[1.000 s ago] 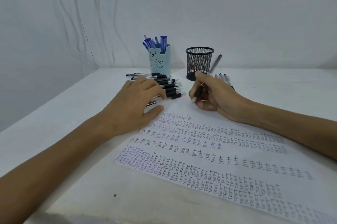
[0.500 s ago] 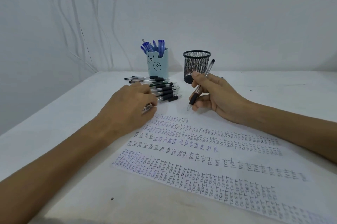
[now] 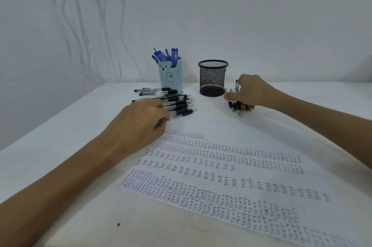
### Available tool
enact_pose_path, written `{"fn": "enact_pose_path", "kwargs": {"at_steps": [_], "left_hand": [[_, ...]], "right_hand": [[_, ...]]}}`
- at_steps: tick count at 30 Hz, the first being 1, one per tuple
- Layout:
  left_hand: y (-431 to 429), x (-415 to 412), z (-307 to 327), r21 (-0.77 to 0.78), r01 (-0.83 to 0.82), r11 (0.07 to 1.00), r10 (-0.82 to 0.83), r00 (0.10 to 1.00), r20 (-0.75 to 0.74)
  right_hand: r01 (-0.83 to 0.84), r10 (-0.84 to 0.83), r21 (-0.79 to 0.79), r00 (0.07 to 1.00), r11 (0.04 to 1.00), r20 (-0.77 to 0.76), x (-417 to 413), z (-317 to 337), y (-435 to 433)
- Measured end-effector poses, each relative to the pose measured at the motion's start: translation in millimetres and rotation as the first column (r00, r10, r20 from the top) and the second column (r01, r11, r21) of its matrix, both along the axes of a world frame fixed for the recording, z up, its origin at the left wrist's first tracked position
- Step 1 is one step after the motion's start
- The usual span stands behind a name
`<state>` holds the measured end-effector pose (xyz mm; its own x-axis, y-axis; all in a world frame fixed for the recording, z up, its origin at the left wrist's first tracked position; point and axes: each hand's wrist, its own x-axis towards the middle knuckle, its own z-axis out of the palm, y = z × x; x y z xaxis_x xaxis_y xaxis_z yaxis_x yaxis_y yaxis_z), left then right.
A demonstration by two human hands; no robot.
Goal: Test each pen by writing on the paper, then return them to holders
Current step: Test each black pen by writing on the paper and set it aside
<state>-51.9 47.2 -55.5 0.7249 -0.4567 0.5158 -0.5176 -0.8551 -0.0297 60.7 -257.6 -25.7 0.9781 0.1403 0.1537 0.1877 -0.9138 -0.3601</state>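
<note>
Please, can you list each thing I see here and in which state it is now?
Bear holder: upright, holds blue pens.
Mesh holder: upright, no pen sticks out.
Pile of black pens: lying on the table.
Paper: flat, many rows of "TEST" written.
Left hand: on the pile, fingers bent; grip unclear.
Right hand: holds a few pens beside the mesh holder.

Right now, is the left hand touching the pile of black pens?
Touching. The head view shows the left hand, fingers curled over the near end of the pile of black pens, no gap between.
</note>
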Motion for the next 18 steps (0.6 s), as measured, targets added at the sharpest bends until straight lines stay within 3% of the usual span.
{"fn": "enact_pose_path", "kwargs": {"at_steps": [5, 10, 14, 18], "left_hand": [[-4, -3, 2, -0.029, 0.024, 0.999, -0.021, 0.993, 0.114], [-7, -7, 6, -0.146, 0.079, 0.986, -0.053, 0.984, 0.170], [-8, -7, 7, -0.198, 0.132, 0.971, -0.093, 0.977, 0.193], [-8, -7, 5, -0.214, 0.169, 0.962, -0.127, 0.972, 0.198]], "right_hand": [[0.119, -0.103, -0.104, 0.984, 0.987, 0.145, 3, -3, 7], [0.137, -0.110, -0.143, 0.976, 0.980, 0.186, 3, -5, 8], [-0.059, 0.076, -0.060, 0.940, 0.996, 0.332, -18, -8, 24], [-0.316, 0.335, -0.120, 0.819, 0.941, 0.466, -39, -17, 43]]}}
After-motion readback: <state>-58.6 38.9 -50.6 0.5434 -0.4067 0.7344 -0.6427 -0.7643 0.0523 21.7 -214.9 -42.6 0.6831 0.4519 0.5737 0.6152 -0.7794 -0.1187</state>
